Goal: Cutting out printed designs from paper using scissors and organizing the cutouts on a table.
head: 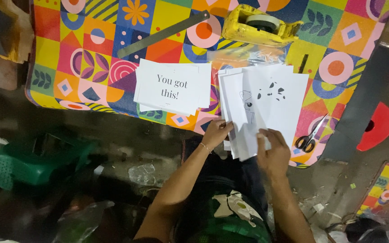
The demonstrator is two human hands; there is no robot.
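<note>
While both hands are working at the near edge of a table covered with a bright patterned cloth (64,49), the left hand (216,133) is pinching the lower left edge of a fanned stack of white sheets (271,101), thumb on top and fingers curled under. The right hand (273,153) is pressing down on the lower right part of the same stack, its fingers closing on the sheets' bottom edge. The top sheets are showing a faint line drawing and some scattered black blotches. The stack is lying on the table's right half, overhanging the near edge toward the person.

Just to the left, apart from the hands, a second pile of white cards (172,87) is sitting with printed text on top. Behind it a long grey metal ruler (163,34) is lying at a slant. A yellow tape dispenser (260,24) is standing at the far edge, with a clear plastic wrapper (244,56) lying between it and the fanned sheets. Black-handled scissors (310,137) are resting just right of the right hand, near the cloth's corner. Nothing is lying between the hands and the sheets.

Off the table, a green plastic stool (28,162) is standing on the left and a red plastic piece (379,126) on the right, with paper scraps littering the floor (320,198).
</note>
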